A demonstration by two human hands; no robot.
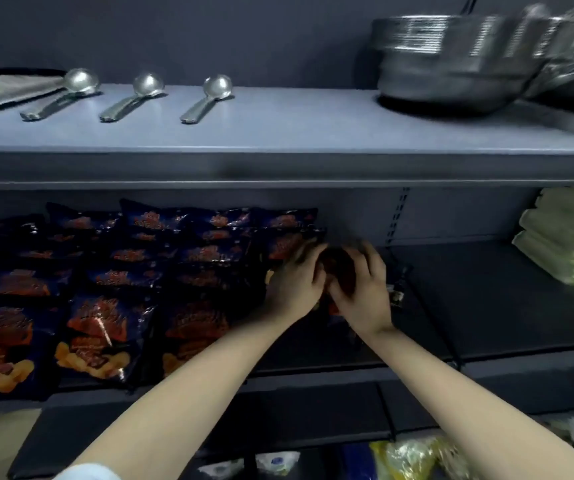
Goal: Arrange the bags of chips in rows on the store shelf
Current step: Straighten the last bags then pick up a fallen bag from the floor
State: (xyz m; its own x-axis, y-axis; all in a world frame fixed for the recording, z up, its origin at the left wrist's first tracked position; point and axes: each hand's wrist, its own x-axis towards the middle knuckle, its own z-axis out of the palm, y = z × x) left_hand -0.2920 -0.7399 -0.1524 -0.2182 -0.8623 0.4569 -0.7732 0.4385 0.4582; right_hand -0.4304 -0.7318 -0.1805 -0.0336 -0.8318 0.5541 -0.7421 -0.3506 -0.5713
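Note:
Dark blue chip bags with red and orange print [105, 323] lie in overlapping rows across the left half of the middle shelf [486, 306]. At the right end of those rows, my left hand [294, 278] and my right hand [361, 289] both press on one more dark bag [339, 263], which is mostly hidden beneath them. Its right edge [398, 289] shows past my right hand. The hands touch each other over the bag, fingers curled around it. The picture is blurred here.
Three metal ladles [206, 98] and a flat tray [1, 91] lie on the upper shelf, with stacked metal bowls [451, 64] at its right. Folded pale green bags [569, 237] sit at the middle shelf's right end. More packaged goods [406, 459] lie on a lower shelf.

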